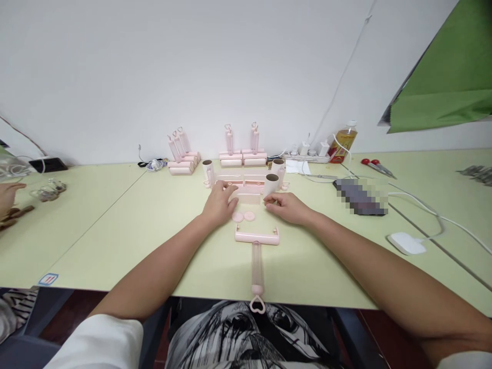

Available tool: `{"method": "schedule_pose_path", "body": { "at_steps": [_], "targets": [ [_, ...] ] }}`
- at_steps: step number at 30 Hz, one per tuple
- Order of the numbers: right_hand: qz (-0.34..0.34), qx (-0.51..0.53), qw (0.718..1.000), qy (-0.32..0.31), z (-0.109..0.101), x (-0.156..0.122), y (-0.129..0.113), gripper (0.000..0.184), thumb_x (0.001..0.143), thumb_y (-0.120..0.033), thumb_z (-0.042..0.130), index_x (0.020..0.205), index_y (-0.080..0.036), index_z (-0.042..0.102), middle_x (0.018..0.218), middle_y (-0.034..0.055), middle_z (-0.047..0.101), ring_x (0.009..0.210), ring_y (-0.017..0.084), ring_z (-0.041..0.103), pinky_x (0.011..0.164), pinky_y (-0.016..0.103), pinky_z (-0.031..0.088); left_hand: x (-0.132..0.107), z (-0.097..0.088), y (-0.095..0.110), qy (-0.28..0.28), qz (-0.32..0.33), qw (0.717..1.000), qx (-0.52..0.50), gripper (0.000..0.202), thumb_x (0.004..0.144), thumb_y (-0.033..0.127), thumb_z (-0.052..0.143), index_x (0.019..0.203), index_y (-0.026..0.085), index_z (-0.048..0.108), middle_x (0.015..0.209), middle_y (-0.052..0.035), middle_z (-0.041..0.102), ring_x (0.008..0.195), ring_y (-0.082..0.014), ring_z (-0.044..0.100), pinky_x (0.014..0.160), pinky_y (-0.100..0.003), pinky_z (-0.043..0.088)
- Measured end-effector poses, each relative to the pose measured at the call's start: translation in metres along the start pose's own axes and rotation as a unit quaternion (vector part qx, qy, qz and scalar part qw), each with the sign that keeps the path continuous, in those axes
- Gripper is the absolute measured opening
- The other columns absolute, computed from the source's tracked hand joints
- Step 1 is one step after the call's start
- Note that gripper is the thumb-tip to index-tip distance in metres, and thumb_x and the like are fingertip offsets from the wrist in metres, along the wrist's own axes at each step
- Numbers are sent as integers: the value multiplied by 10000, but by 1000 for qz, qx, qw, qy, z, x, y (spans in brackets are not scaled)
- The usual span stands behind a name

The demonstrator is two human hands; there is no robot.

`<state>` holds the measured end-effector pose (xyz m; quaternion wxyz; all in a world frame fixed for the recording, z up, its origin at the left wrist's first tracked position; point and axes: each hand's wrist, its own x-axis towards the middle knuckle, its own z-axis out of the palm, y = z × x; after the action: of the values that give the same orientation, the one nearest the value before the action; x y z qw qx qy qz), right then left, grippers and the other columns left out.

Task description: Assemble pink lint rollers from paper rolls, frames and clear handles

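My left hand rests on the table, thumb and fingers apart, beside the left end of a clear plastic cover. Across from it, my right hand has loosely bent fingers just below a white paper roll; I see nothing between them, and whether they touch the roll is unclear. Two round pink discs lie between my hands. Closer to me is a pink lint roller handle with a heart-shaped loop, its crossbar bare. Behind my hands are pink roller cases, partly hidden.
Assembled pink rollers line the wall. Another paper roll stands at left. To the right are a power strip, a drink bottle, red-handled tools, a blurred phone and a white charger. Another person's hand is far left.
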<state>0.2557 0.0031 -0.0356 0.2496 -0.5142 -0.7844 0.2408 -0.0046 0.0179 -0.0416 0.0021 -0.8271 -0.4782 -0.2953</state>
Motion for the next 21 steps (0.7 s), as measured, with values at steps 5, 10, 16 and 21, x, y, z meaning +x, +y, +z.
{"method": "schedule_pose_path", "body": {
  "at_steps": [5, 10, 16, 21],
  "targets": [
    [-29, 3, 999, -34, 3, -6, -11, 274, 852, -315, 545, 1019, -155, 692, 766, 32, 655, 690, 165, 567, 638, 277, 404, -1, -15, 8, -159, 16, 985, -69, 271, 895, 347, 498, 1021, 212, 697, 803, -21, 661, 722, -163, 593, 640, -270, 414],
    [-71, 10, 990, -119, 0, -15, -27, 344, 893, -401, 514, 1079, -168, 686, 695, 7, 597, 628, 148, 513, 591, 265, 366, -2, -9, 7, -210, 5, 974, -84, 284, 864, 404, 537, 973, 211, 713, 747, -7, 679, 654, -154, 576, 583, -257, 364],
    [-138, -30, 970, -197, -6, -29, -46, 388, 767, -490, 687, 992, -175, 684, 909, 56, 630, 756, 174, 532, 638, 265, 374, -1, -7, 8, -167, -11, 983, -70, 285, 873, 406, 512, 964, 213, 700, 792, -16, 702, 680, -166, 578, 590, -270, 353],
    [-161, -10, 963, -216, 5, -32, -47, 258, 858, -376, 577, 706, -167, 590, 716, -2, 515, 615, 121, 432, 563, 245, 305, -7, -15, 11, -124, -26, 982, -137, 297, 891, 407, 487, 826, 184, 672, 714, -1, 650, 633, -136, 516, 591, -262, 358]
  ]
}}
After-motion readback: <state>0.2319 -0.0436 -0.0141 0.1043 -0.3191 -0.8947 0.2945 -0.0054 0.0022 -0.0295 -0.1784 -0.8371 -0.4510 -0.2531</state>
